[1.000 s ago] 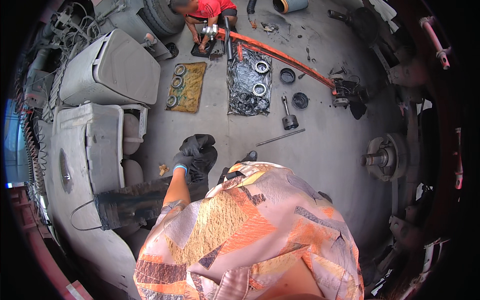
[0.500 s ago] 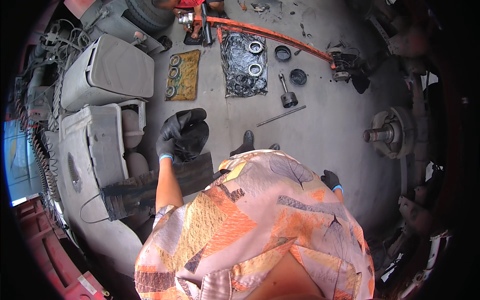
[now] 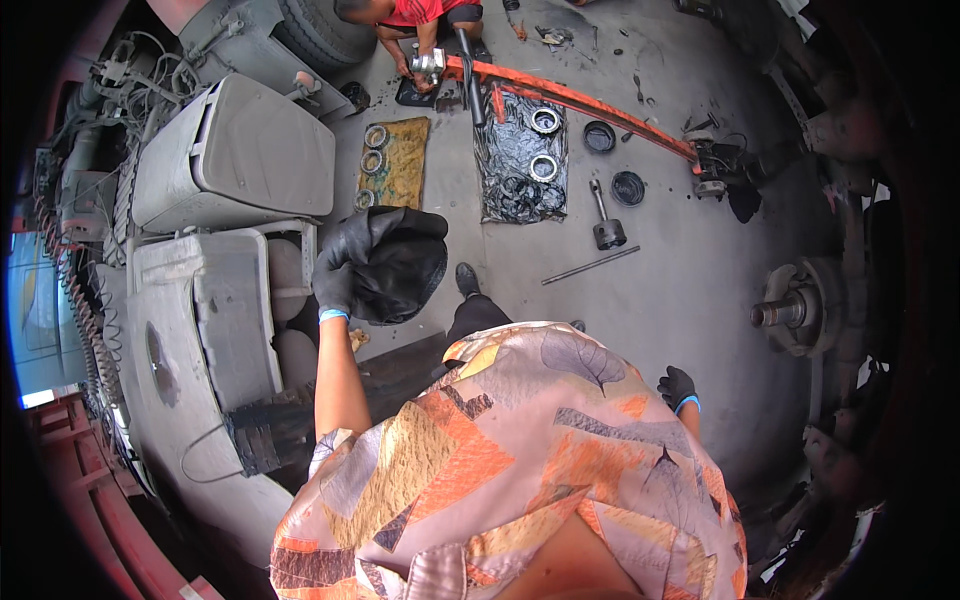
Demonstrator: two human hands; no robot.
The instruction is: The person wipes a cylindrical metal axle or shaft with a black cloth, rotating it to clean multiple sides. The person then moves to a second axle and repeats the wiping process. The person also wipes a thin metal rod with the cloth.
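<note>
My left hand, in a black glove, grips the edge of a crumpled black bag-like thing. It is pliable and hangs open in front of me, left of my feet; its inside is too dark to make out. My right hand, also gloved in black, hangs at my right side with its fingers loosely apart and nothing in it. Beyond the bag lies a yellow-brown mat with several ring-shaped bearings, one partly hidden by the bag. Two more bearing rings rest on a black plastic sheet.
A long orange bar crosses the floor ahead. Near its left end crouches a person in red. A socket tool, a thin rod and round black caps lie ahead. Grey tanks stand left; an axle end protrudes right.
My view has shifted, so the floor things sit lower and further right. The black bag has swung up and spread wider in my left hand. My left foot shows further forward.
</note>
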